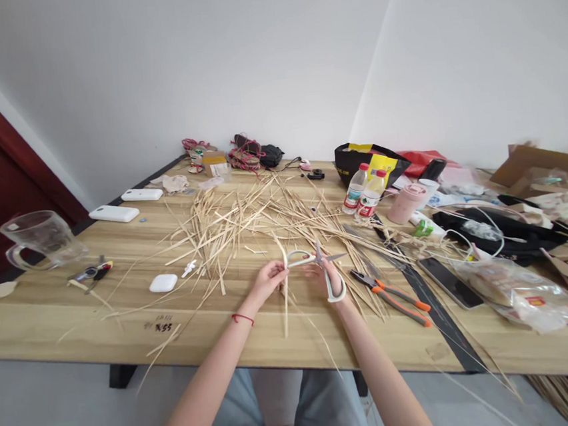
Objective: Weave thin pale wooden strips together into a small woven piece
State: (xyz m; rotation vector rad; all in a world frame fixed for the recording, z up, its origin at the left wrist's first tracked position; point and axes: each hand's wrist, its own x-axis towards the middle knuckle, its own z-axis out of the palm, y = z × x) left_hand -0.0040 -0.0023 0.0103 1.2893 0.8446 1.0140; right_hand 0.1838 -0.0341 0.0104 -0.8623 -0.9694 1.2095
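Pale strip point(286, 310), one — nearside of the straw pile point(234, 221), clamped in the left grip point(269, 278); scissors point(320, 260), blades parted, also nearside of the pile, right grip point(334, 279) closed about the handle end; strip presumably light, springy (liable to split) — best held mid-length

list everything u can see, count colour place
scissors: one, pale, front centre
held strip: one, tan, front centre
thin strips: many, tan, centre
pliers: one, black-orange, right of scissors
bottles: two, clear, back right
tumbler: one, pink, right
phone: one, dark, right
earbud case: one, white, left
slim devices: two, white, back left
glass mug: one, clear, far left
bag: one, black-yellow, back right
corded bundles: at least two, pink, back
other clutter: uncountable, mixed, mostly right
table: one, brown, central
door: one, dark red, far left
trousers: one pair, blue, bottom
left hand: one, bare, on held strip
right hand: one, bare, on scissors
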